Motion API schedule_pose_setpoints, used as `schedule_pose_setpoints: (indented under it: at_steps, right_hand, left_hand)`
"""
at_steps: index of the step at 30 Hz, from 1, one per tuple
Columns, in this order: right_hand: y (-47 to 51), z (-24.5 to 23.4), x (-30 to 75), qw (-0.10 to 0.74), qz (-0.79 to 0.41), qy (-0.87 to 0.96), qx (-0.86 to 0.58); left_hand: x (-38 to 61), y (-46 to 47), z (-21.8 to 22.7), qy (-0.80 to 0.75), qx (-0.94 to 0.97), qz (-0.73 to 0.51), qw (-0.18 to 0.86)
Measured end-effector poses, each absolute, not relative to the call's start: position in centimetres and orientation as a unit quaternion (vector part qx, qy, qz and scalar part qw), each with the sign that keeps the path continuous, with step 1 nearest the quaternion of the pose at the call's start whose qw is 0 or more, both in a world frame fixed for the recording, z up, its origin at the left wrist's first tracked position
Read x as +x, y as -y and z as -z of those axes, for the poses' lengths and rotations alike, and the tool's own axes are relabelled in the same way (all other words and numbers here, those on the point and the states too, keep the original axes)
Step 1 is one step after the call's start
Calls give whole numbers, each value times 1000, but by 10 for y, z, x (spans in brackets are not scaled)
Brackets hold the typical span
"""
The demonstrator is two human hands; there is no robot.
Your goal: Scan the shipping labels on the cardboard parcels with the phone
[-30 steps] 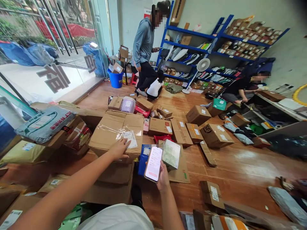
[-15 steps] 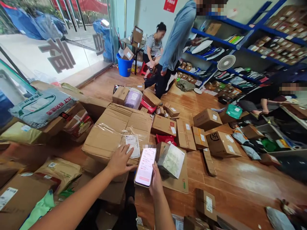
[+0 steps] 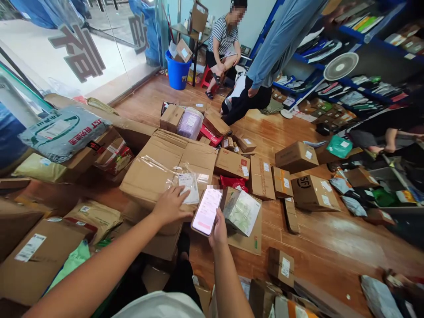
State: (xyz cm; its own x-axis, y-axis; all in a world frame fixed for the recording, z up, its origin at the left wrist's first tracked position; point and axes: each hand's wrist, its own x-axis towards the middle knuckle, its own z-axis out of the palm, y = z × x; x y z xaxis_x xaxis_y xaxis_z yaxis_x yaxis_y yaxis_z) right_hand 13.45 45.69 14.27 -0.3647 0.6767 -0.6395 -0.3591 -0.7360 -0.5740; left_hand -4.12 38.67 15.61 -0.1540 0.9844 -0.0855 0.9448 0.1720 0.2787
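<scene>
My right hand (image 3: 218,227) is closed round a smartphone (image 3: 207,211), whose lit screen faces up with lines of text too small to read. My left hand (image 3: 172,205) lies with fingers spread on the large cardboard box (image 3: 155,163), the fingertips at the edge of its white shipping label (image 3: 188,187). Clear tape crosses the top of this box. Right of the phone, a pale green-and-white box (image 3: 243,213) rests on a flat brown carton (image 3: 259,238).
Parcels lie all around on the wooden floor, among them a grey plastic package (image 3: 62,130) at left and an SF carton (image 3: 314,194) at right. One person sits beside a blue bin (image 3: 178,70); another stands near blue shelves. A fan (image 3: 341,66) stands behind.
The view has tilted down, so most things sit differently in the picture. The standing person leans or steps to the right. My hands keep the phone and the box contact.
</scene>
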Motion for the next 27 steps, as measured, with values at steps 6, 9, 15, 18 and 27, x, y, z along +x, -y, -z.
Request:
schedule_pose_setpoints:
  at_steps: [6, 9, 15, 18, 27]
  right_hand:
    - [-461, -159, 130, 366, -809, 153, -433]
    - [-454, -164, 134, 384, -805, 152, -425]
    - [-438, -162, 145, 405, -800, 157, -415]
    - [-434, -161, 146, 414, -795, 159, -413]
    - [-434, -149, 137, 417, -783, 147, -438]
  left_hand:
    - [-74, -420, -185, -669, 716, -6, 199]
    - [-80, -427, -191, -658, 724, 26, 204]
    - [-79, -427, -187, -663, 718, 50, 206]
    - [-79, -424, -184, -668, 714, 46, 205]
    - [-77, -413, -183, -683, 707, 16, 182]
